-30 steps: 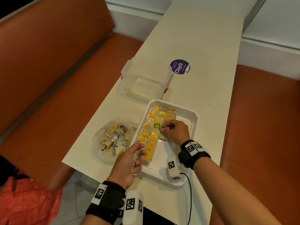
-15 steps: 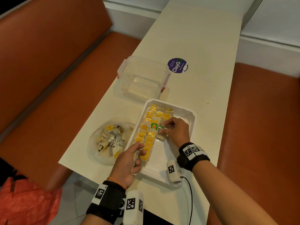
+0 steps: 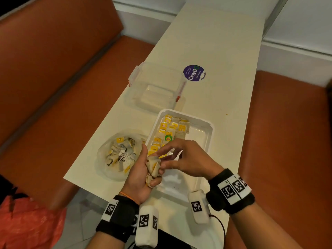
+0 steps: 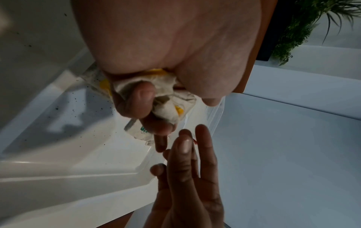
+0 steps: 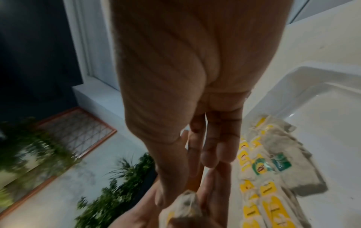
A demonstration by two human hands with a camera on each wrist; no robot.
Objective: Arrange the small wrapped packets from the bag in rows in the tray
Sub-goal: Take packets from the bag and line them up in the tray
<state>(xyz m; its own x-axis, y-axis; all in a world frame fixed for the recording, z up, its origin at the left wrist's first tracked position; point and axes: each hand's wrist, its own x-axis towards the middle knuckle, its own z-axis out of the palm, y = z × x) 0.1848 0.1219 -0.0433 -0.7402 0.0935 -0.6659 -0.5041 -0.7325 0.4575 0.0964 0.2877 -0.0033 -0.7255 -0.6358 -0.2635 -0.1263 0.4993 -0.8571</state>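
My left hand (image 3: pixel 150 164) hovers over the near end of the white tray (image 3: pixel 206 133) and grips a bunch of small wrapped packets (image 3: pixel 154 168); the left wrist view shows its fingers curled round them (image 4: pixel 166 111). My right hand (image 3: pixel 161 158) reaches in from the right, fingers straight, tips right at the top of the bunch and holding nothing. Rows of yellow-tagged packets (image 3: pixel 167 130) line the tray's left side, with a green-tagged one among them (image 5: pixel 259 166). The clear bag (image 3: pixel 118 155) with more packets lies left of the tray.
An empty clear plastic container (image 3: pixel 156 88) with red clips stands beyond the tray. A round purple sticker (image 3: pixel 194 72) lies on the table further back. Orange bench seats (image 3: pixel 53 105) run along both sides of the narrow table. The tray's right half is bare.
My right hand left the packet rows in the tray and drew back toward my left hand. My left hand rose and turned, bringing its bunch of packets up to meet it.
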